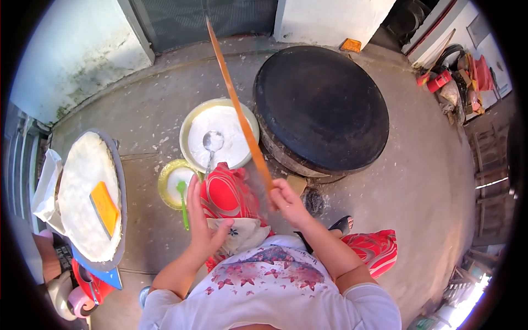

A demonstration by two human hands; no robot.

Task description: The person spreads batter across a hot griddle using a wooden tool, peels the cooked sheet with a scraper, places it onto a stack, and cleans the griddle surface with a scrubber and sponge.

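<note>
My right hand [287, 202] is closed around the lower end of a long, flat wooden stick [236, 104]. The stick slants up and away, passing in front of the right side of a large bowl of white flour [193, 127]. A metal spoon [212, 144] rests in that bowl. My left hand [204, 220] is held above my red-patterned knee with its fingers stretched out, and nothing is in it. Just beyond its fingertips stands a small yellow bowl [163, 179] of white stuff, with a green-handled brush or spatula [183, 201] leaning in it.
A big round black griddle [324, 104] stands ahead to the right. On the left, a round board [122, 181] carries a pile of pale flatbreads [82, 187] with a yellow scraper [104, 206] on top. Red tubs and an orange pad [351, 45] lie farther off.
</note>
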